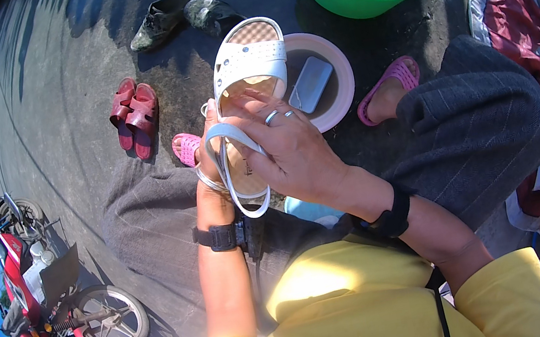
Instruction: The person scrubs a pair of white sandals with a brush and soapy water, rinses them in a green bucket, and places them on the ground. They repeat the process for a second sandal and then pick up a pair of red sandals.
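Note:
A white sandal (pixel 251 63) with a tan textured insole is held up before me, its toe pointing away and its heel strap towards me. My left hand (pixel 211 141) grips its left edge from beneath, the fingers partly hidden by the sole. Over the insole lies my right hand (pixel 293 148), wearing two rings, its fingertips at the opening under the front strap and its thumb by the raised heel strap. Whether the right fingers grip the sandal is hard to tell. Behind the sandal stands a pink basin (pixel 344 96) of dark water, with a pale flat rectangular object (pixel 311 84) in it.
A large green tub (pixel 365 3) of water stands at the upper right. Red slippers (pixel 144 117) and dark worn shoes (pixel 158 25) lie on the concrete at the upper left. A red motorcycle (pixel 21 277) is far left; a red-and-white sheet (pixel 519 16) lies right.

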A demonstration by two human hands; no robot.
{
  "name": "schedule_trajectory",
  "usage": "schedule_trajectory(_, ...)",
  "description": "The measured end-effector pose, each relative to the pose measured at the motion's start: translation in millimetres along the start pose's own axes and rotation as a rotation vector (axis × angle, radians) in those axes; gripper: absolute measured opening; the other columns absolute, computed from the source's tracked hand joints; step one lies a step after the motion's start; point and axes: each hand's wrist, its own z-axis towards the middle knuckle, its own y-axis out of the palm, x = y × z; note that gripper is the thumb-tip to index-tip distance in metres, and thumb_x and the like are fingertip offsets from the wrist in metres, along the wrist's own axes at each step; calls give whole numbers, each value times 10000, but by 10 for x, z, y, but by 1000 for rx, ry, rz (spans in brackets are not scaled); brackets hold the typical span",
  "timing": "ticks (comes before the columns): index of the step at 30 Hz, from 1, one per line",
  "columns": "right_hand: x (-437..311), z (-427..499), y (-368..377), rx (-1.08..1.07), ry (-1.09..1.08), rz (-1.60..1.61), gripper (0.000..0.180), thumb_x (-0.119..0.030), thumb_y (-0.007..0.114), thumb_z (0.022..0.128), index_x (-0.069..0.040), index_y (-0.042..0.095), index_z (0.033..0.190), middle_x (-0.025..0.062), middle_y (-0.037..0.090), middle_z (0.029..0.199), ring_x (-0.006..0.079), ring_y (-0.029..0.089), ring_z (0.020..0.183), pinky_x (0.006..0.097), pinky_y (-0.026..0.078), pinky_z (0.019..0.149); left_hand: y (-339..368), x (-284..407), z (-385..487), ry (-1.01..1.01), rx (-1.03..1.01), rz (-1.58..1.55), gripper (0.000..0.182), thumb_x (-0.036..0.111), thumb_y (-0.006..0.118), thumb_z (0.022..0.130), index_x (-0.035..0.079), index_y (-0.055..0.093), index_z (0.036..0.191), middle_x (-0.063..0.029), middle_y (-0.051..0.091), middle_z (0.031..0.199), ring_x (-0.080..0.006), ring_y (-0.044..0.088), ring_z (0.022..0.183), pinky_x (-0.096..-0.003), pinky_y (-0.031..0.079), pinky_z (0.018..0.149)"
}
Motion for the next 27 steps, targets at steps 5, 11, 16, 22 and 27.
schedule_trajectory(5,-132,-103,-41,-146,-18,222,264,-158,603,796,-25,645,1020,145,619,1113,372,511,1176,472,396,994,74,51,-19,-23,103,-19,581,457,325,1011,-3,421,1353,-186,553,1258,-283,563,1127,-402,449,993)
schedule_trajectory(11,-92,-126,-107,-194,-41,102,300,-204,620,805,-15,647,1035,126,612,1165,327,529,1157,476,383,975,96,56,-53,-142,63,12,549,436,362,1009,-3,446,1329,-183,572,1221,-272,599,1078,-372,513,904)
schedule_trajectory(16,42,-21,-95,-35,56,63,454,-270,629,793,-16,620,1169,149,604,1200,351,482,1221,473,390,988,69,-12,-287,-42,139,81,501,395,400,1005,12,461,1322,-161,606,1144,-233,631,965,-333,551,808)
schedule_trajectory(22,106,-54,-98,-286,-47,355,398,-264,661,745,-65,674,1089,101,688,959,321,513,1162,436,432,959,0,-44,-345,1,246,144,460,283,501,971,54,451,1366,-122,626,1094,-159,627,876,-284,540,725)
schedule_trajectory(27,107,-30,-57,-179,-144,347,340,-301,676,758,-41,686,976,112,680,929,278,593,1014,431,467,857,-31,-40,-385,31,298,97,428,297,488,977,53,481,1329,-115,628,1080,-158,626,876,-274,531,732)
